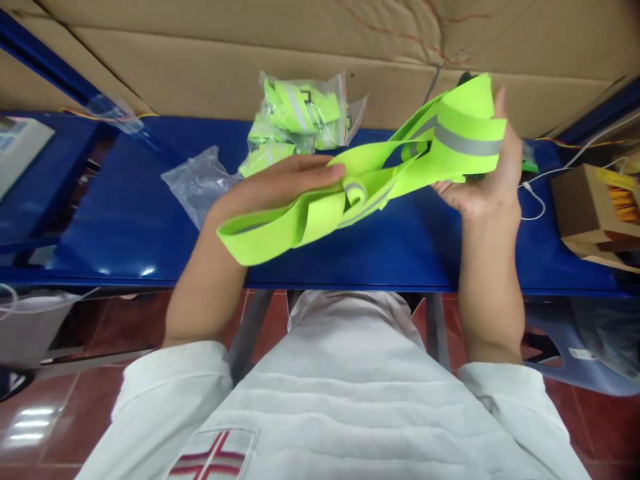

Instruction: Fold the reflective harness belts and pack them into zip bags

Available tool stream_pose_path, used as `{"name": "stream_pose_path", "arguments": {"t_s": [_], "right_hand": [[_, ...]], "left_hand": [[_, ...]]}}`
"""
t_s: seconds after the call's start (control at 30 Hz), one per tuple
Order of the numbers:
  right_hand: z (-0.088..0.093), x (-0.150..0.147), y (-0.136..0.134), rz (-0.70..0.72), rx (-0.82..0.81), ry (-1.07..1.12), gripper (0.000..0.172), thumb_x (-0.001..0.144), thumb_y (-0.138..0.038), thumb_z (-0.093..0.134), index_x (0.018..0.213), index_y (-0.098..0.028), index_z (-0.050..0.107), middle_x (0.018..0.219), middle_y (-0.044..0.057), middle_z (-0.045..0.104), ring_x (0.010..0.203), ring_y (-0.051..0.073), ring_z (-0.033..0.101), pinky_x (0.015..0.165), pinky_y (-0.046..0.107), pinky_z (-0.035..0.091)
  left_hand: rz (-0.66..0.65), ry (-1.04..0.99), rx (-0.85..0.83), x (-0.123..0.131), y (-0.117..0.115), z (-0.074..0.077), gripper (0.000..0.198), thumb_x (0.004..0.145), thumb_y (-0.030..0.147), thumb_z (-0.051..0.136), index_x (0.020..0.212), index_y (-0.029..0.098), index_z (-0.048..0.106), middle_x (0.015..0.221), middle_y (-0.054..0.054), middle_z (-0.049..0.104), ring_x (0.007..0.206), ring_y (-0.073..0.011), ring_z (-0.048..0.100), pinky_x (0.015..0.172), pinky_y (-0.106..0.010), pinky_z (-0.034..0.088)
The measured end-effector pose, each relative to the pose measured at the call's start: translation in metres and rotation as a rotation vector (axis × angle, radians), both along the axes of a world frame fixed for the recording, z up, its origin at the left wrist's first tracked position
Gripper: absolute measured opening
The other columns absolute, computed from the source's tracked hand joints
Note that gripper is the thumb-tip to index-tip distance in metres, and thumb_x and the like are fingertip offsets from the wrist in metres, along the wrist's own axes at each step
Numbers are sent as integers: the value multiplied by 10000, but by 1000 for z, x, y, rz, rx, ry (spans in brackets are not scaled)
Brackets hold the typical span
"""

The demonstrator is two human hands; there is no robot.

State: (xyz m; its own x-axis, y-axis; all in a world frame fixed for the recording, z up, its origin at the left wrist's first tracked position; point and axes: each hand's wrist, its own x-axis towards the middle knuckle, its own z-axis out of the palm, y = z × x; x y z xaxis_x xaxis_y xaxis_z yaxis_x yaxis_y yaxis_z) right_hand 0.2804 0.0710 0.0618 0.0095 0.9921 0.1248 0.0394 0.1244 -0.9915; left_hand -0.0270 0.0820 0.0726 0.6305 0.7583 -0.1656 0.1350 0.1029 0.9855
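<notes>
A neon-yellow strap vest with a grey reflective stripe (450, 137) is stretched between both my hands above the blue table (125, 220). My right hand (487, 180) grips its wide folded end, thumb up behind it. My left hand (280, 183) lies flat along the narrower straps, fingers extended over them, with a loop of strap hanging below the wrist.
Several bagged neon-yellow vests (300, 113) are piled at the table's back, with an empty clear plastic bag (200, 183) to their left. A cardboard wall (250, 60) stands behind. A cardboard box (597, 207) and white cable (537, 200) sit at the right.
</notes>
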Motion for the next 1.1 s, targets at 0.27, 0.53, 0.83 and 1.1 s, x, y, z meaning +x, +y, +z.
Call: {"name": "stream_pose_path", "arguments": {"t_s": [0.27, 0.53, 0.83, 1.1], "right_hand": [[7, -1, -6, -24, 10, 93, 844, 798, -820, 567, 1421, -251, 597, 1621, 57, 572, 1358, 305, 616, 1108, 482, 495], [6, 16, -6, 67, 90, 330, 425, 956, -652, 600, 1147, -279, 670, 1538, 46, 637, 1329, 285, 652, 1053, 477, 575], [5, 20, -5, -15, 165, 399, 341, 950, -530, 706, 1158, -260, 715, 1528, 41, 650, 1538, 268, 496, 1259, 454, 448], [3, 12, -4, -85, 186, 198, 469, 961, -591, 583, 1276, -254, 673, 1646, 42, 538, 1611, 303, 393, 1233, 511, 462]], "left_hand": [[64, -255, 63, -14, -20, -16, 522, 831, 584, 895, 1217, 252, 780, 1137, -39, 797, 938, -172, 766, 781, -218, 588], [85, -88, 139, -37, 16, -38, 543, 623, 309, 1022, 1131, 267, 832, 1069, -27, 813, 875, -195, 748, 746, -304, 606], [772, 243, 976, -38, 1, -25, 411, 1033, 626, 663, 1183, 249, 728, 1090, 49, 695, 1055, -150, 605, 1024, -361, 490], [386, 136, 848, -19, 19, -25, 466, 957, 740, 680, 1152, 322, 746, 1155, 5, 611, 1168, -185, 566, 1003, -333, 490]]}}
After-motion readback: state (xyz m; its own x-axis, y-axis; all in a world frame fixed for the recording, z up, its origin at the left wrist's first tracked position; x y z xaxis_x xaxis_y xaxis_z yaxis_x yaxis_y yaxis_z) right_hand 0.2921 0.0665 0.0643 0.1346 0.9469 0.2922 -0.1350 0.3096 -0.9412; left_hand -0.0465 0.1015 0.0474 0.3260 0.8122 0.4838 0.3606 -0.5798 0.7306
